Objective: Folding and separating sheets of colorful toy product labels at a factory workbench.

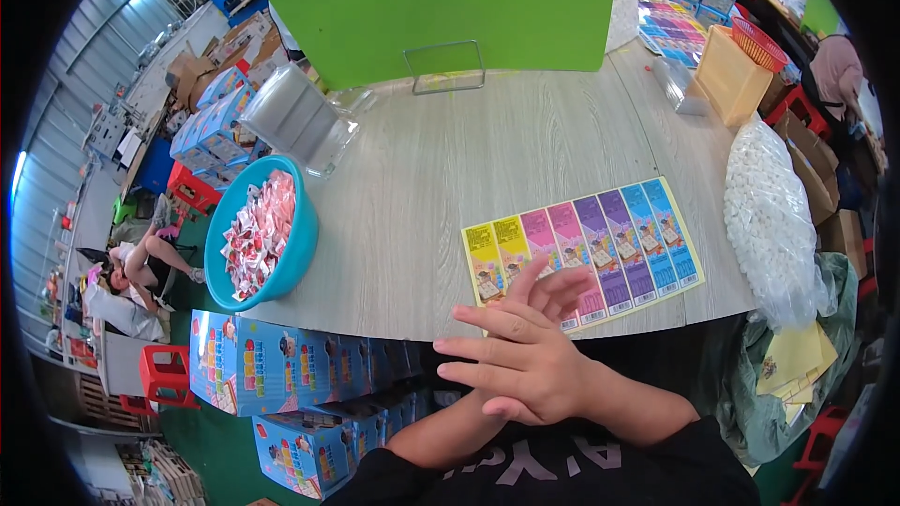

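Both hands are sitting over the bench's near edge, one crossing in front of the other. Right hand [539, 365] is spreading open, fingers pointing left, and is holding nothing visible. Left hand [553, 290] is showing partly behind it, fingers loosely open and pointing up and to the right; no object is showing in it, but its palm is mostly hiding, so can't fully tell. The two are overlapping and apparently touching.

Label sheet [600, 248] is lying flat on the bench [394, 225], right of centre, near the front edge, just beyond the hands, which are covering its near-left corner. Step in hand: probably a pause or hand adjustment, since neither hand is visibly gripping the sheet. Next move, as a judgement: handling the sheet would be calling for uncrossing the hands and getting a fingertip under an edge.

Orientation: the sheet's long axis is running left to right, right end tilting farther from the person. Printed side is facing up; colour strips are running across the short way, yellow at left, then pink, purple, blue at right. Barcode ends are pointing toward the person.

Teal bowl [306, 253] of wrapped packets [258, 234] is standing well apart at left; bag of white pieces [769, 206] is sitting at right.
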`<state>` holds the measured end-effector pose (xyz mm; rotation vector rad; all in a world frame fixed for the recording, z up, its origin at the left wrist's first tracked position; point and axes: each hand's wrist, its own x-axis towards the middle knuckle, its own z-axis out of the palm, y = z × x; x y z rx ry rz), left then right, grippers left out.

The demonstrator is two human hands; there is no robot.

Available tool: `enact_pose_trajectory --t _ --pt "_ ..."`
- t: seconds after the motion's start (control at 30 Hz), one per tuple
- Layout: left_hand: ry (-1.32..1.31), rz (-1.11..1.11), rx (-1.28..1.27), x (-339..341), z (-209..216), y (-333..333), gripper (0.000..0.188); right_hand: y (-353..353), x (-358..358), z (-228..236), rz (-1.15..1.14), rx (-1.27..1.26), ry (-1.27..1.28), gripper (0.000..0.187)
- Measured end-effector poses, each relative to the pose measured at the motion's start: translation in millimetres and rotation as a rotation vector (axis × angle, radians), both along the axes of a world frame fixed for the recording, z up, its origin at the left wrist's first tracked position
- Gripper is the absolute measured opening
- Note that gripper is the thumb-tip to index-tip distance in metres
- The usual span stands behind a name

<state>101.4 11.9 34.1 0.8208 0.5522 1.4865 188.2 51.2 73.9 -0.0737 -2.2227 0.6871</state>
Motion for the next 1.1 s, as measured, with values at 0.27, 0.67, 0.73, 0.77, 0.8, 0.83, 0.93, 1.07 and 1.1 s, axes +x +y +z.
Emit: enact_pose_trajectory --t 0.27,0.67,0.73,0.77,0.8,0.83,0.93,1.07,1.1 --pt "-0.101 0.021 0.206 -2.7 -0.7 -0.3 0.07 -17.5 4.5 0.6 -0.024 0.07 -0.028 0.05" --pt "-0.107 0.25 0.1 -54.6 34.4 0.3 0.091 -19.4 -5.0 -38.9 0.031 -0.167 0.169 0.057" --pt "-0.116 0.175 0.121 -59.9 28.8 0.7 0.088 -18.4 9.3 -34.6 0.02 -0.163 0.185 0.054" --pt "-0.103 0.19 0.19 -58.8 24.6 4.4 0.085 -17.8 18.6 -28.6 0.09 -0.36 0.102 0.05" --pt "-0.126 0.142 0.166 -53.3 17.6 10.2 0.085 -16.2 31.3 -25.0 0.164 -0.559 0.028 0.047" --pt "0.119 0.241 0.159 -49.4 12.4 12.9 0.079 -16.4 48.6 -21.2 0.128 -0.577 0.022 0.047" --pt "0.672 0.297 0.211 -38.2 14.3 11.0 0.066 -23.7 126.8 -6.7 -0.387 -0.193 0.033 0.042" --pt "1.509 0.243 0.342 -52.7 14.7 4.8 0.043 -35.1 255.6 -5.5 -1.189 0.217 -0.094 0.052" --pt "1.759 0.219 0.357 -55.3 14.1 3.3 0.04 -46.8 291.6 -8.8 -1.449 0.183 -0.114 0.044"
